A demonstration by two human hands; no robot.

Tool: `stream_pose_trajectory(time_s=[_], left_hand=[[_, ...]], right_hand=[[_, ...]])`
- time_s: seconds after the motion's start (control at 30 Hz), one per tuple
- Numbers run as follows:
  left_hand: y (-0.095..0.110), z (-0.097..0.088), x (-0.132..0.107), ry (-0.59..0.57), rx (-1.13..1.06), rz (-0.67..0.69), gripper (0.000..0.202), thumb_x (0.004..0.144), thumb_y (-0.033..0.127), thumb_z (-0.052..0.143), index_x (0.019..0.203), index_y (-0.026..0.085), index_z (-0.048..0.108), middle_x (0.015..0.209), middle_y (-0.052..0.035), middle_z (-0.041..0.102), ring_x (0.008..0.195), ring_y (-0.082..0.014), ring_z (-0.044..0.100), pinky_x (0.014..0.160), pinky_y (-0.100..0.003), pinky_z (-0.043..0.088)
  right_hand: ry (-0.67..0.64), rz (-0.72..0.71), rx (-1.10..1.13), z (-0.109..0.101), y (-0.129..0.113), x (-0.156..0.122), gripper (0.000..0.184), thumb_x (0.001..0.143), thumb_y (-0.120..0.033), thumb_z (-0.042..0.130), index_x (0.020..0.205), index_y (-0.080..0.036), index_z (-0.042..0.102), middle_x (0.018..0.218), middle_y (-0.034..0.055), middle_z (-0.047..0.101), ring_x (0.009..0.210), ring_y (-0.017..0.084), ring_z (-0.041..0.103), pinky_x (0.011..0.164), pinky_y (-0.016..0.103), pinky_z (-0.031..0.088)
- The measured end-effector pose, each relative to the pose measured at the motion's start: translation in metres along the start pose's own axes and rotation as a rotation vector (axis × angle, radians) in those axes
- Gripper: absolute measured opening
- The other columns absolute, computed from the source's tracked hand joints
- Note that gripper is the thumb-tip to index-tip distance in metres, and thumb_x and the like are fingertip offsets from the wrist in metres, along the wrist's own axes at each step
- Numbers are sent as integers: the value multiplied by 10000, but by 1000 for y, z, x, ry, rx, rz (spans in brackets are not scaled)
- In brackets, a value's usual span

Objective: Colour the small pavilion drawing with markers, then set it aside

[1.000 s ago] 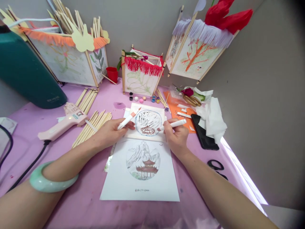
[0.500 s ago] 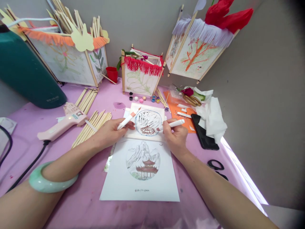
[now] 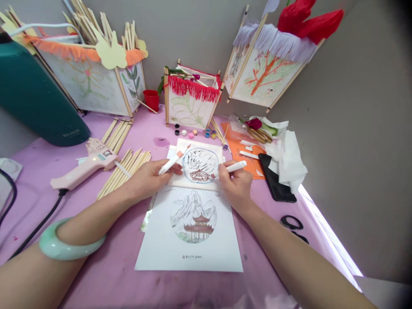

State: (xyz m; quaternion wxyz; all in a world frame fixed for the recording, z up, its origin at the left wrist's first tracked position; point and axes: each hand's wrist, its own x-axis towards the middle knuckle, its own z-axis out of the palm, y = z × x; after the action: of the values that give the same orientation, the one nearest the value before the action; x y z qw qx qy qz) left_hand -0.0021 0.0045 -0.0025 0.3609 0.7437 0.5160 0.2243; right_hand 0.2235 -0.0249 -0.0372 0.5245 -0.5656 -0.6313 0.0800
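My right hand (image 3: 237,182) grips a white marker (image 3: 234,167) with a brown-red end, its tip at the right side of the pavilion drawn on a white cloth panel (image 3: 177,182). Between the fingers of my left hand (image 3: 151,178), a second white marker (image 3: 169,165) with an orange band points up and to the right. That hand's fingertips rest by the panel's left edge. A blue ring on the panel surrounds dark mountain strokes and the brown pavilion. Just below lies a white sheet (image 3: 161,253) printed with a round picture of mountains and a pavilion.
A pink glue gun (image 3: 83,165) and wooden sticks (image 3: 120,174) lie left, beside a green bottle (image 3: 41,94). Painted lanterns (image 3: 193,107) and small paint pots (image 3: 191,135) stand behind. Rightward are gold-handled scissors (image 3: 259,135), a black phone (image 3: 275,180), crumpled tissue (image 3: 289,159) and black scissor handles (image 3: 292,222).
My right hand's marker has shifted slightly left, its tip moving along the pavilion's right side. The left hand stays still.
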Motion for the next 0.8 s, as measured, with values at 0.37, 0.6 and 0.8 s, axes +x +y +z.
stream_pose_trajectory(time_s=[0.37,0.6,0.8], left_hand=[[-1,0,0,-2,-7,0,290,758,282,458,931,218,681,1078,-9,670,978,-215,585,847,-317,424],[-2,0,1,-9,-4,11,283,761,267,452,929,215,674,1086,-4,671,980,-205,589,843,-310,421],[-2,0,1,-6,-2,4,284,754,265,453,924,218,676,1087,-3,667,957,-207,593,831,-313,426]], right_hand=[[18,-18,15,-1,0,0,188,832,-268,522,666,-183,551,556,-28,589,478,85,505,494,203,396],[-3,-14,1,0,0,0,188,828,-277,520,669,-186,562,551,-28,590,473,91,502,493,211,396],[-8,-10,6,0,-1,-1,189,829,-267,522,664,-183,559,545,-28,593,464,85,494,486,203,392]])
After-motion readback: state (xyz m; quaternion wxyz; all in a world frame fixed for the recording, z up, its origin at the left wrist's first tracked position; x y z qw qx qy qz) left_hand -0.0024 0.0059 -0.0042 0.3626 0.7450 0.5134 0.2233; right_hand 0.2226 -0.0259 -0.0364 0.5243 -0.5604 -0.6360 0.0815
